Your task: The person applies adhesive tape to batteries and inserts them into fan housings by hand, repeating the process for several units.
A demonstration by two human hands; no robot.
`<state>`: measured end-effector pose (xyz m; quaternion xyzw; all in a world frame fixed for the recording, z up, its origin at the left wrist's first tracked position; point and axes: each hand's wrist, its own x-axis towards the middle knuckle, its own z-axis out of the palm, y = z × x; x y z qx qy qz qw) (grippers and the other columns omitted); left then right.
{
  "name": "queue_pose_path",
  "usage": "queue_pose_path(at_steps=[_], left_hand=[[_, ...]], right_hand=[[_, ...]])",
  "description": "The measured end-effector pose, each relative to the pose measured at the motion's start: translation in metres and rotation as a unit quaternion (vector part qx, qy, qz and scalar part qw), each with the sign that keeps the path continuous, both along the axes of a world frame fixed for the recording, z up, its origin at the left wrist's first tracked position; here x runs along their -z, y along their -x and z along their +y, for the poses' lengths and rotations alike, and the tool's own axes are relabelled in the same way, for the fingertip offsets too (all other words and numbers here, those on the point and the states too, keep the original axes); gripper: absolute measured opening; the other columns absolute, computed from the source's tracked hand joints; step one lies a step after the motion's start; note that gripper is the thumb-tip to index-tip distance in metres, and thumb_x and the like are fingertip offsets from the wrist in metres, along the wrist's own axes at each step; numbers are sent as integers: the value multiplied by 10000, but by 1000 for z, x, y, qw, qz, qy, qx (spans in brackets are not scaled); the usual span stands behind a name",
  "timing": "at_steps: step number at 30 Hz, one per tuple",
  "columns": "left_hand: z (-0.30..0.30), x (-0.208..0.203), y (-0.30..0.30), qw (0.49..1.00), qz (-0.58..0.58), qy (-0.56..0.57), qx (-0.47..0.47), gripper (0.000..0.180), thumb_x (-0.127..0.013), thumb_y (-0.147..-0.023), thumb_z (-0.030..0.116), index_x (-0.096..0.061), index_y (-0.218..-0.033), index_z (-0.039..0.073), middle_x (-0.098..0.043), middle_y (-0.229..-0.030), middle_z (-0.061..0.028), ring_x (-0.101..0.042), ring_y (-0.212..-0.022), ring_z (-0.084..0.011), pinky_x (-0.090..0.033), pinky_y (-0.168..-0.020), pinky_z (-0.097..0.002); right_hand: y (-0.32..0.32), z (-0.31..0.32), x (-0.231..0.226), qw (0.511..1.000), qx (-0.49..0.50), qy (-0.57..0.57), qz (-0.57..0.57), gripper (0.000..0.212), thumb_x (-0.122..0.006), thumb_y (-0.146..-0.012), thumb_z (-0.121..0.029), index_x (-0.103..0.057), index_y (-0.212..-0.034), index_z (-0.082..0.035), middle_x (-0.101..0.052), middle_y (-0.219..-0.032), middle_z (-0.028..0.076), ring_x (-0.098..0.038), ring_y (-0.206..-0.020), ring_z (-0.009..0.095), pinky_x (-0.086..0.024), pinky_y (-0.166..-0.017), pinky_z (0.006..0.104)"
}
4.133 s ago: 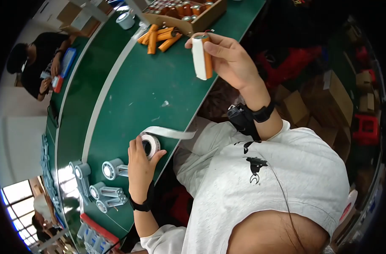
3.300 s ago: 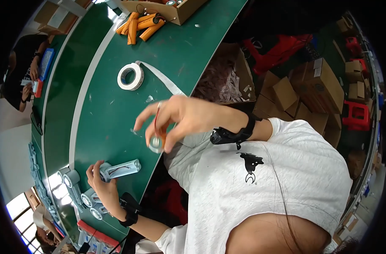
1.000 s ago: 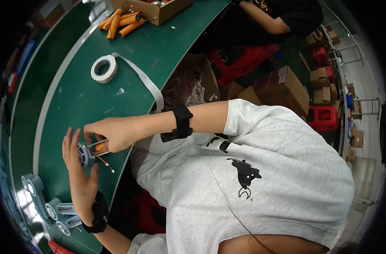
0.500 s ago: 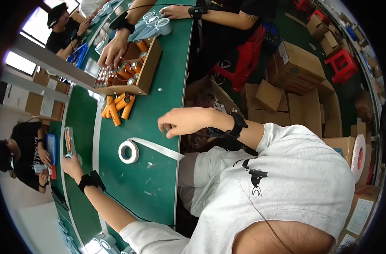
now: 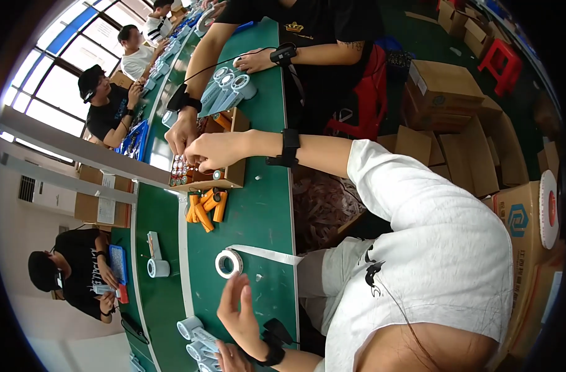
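My right hand reaches into a cardboard box of orange cylindrical battery cells, its fingers curled down; what they hold, if anything, is hidden. Right beside it, a co-worker's hand dips into the same box. My left hand hovers above the near part of the green table, fingers stretched out and holding nothing. A roll of white tape lies just beyond it, with a strip pulled out to the table edge. Several loose orange cells are piled between the box and the tape.
Light-blue handheld fan housings stand beyond the box, others near the lower edge by another person's hand. One housing rests on the green strip at left. A grey post crosses there. Cartons stand at right.
My left hand has let go of the light-blue housing on the left strip and drawn back toward me. My right hand has moved forward from above the table into the cell box.
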<state>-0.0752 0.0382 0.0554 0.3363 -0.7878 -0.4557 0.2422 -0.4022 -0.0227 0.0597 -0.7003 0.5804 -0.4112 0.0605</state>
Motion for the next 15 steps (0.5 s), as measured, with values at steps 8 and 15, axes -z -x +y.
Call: queue_pose_path(at_steps=[8,15], left_hand=[[50,59,-69,976,52,-11,-213,206,-517,-861,74,-564,-1005,-66,-624,-883,-128,-594,-790,-176,-475,-720,-262],[65,79,-76,962,81,15,-260,162,-490,-859,35,-570,-965,-56,-617,-873,-112,-576,-785,-164,-459,-723,-253]], right_hand=[[-5,10,-18,975,130,-163,82,307,-660,-660,-156,-605,-907,18,-605,-839,179,-576,-842,292,-460,-739,362],[-10,-36,44,935,174,-158,267,307,-582,-671,-42,-519,-938,96,-540,-987,244,-473,-1052,341,-464,-746,387]])
